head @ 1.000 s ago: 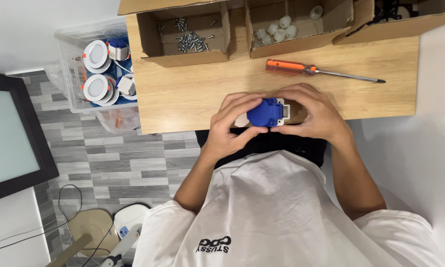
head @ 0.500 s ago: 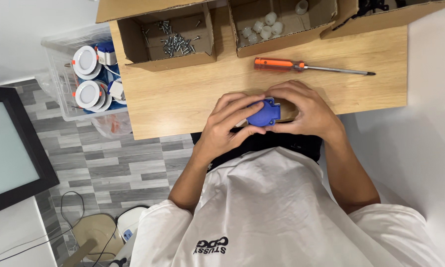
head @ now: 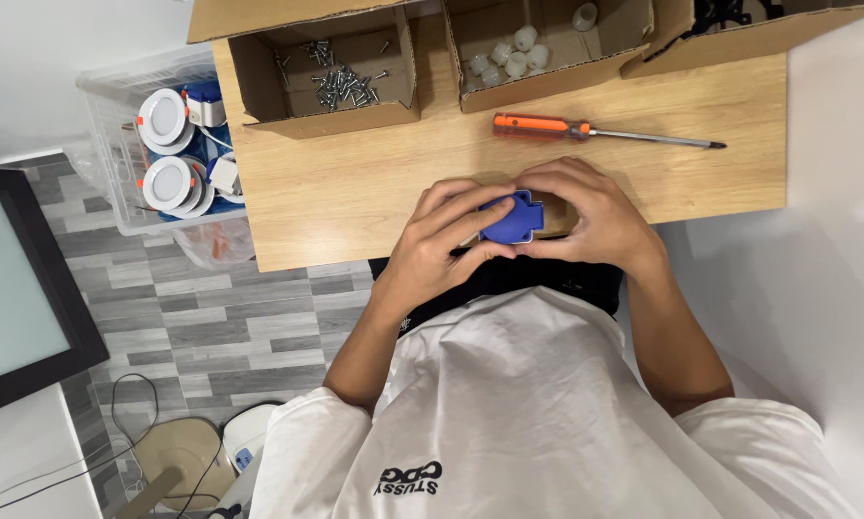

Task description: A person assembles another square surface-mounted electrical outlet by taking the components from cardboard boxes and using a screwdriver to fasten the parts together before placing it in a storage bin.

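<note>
Blue plastic is showing between the two hands: a small blue part [head: 512, 218], squarish with notched edges, is being held just above the near edge of the wooden counter [head: 355, 183], close to the person's chest. The left hand [head: 442, 245] is wrapping it from the left, fingers curled over its top and lower edge, while the right hand [head: 591, 216] is cupping it from the right, fingertips meeting the part's right side. Both hands are closing on the same piece, so neither is nearer; the part is sitting squarely between them, its broad blue face turned up toward the camera. Whether something else is tucked under the right palm cannot be told, though a tan patch is peeking out there. Beyond the part, farther from the person, an orange-handled screwdriver [head: 586, 131] is lying on the counter, its long axis running left to right, handle toward the left and tip pointing right; it is lying nearer the right hand than the left. Farther still, a cardboard box of screws [head: 341, 82] is sitting to the left beyond the part, and a cardboard box of white caps [head: 514, 58] is sitting directly beyond it.
</note>
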